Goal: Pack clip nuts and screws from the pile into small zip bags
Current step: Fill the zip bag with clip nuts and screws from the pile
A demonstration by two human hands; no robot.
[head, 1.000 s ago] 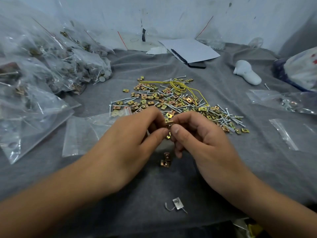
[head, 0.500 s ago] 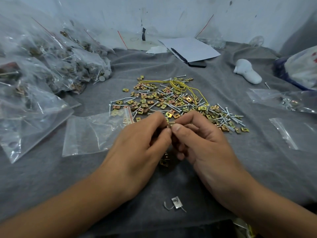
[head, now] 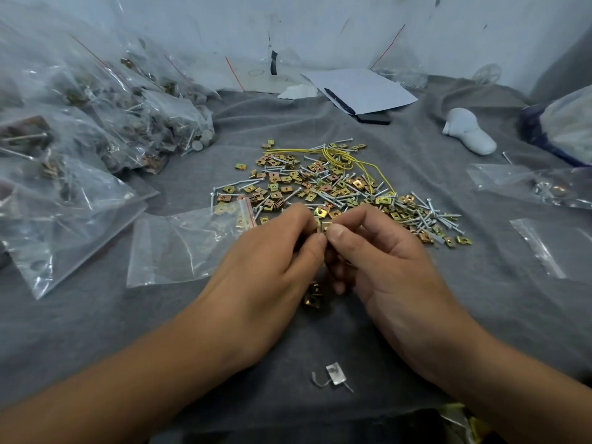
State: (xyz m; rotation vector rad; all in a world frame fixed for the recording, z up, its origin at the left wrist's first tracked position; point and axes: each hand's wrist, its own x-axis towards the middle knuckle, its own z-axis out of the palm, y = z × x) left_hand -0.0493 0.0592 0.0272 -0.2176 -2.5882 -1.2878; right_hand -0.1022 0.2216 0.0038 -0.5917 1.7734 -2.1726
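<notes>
Brass-coloured square clip nuts (head: pixel 323 187) and silver screws (head: pixel 426 216) lie piled mid-bench. Left hand (head: pixel 269 267) and right hand (head: pixel 381 267) meet fingertip to fingertip, pinching one clip nut (head: pixel 325 225) at the pile's near edge.

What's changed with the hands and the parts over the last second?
Little. Both hands, left hand and right hand, drew slightly closer together, thumbs meeting over the clip nut they pinch. The two clip nuts below them, the pile and the empty bag stayed put.
</notes>
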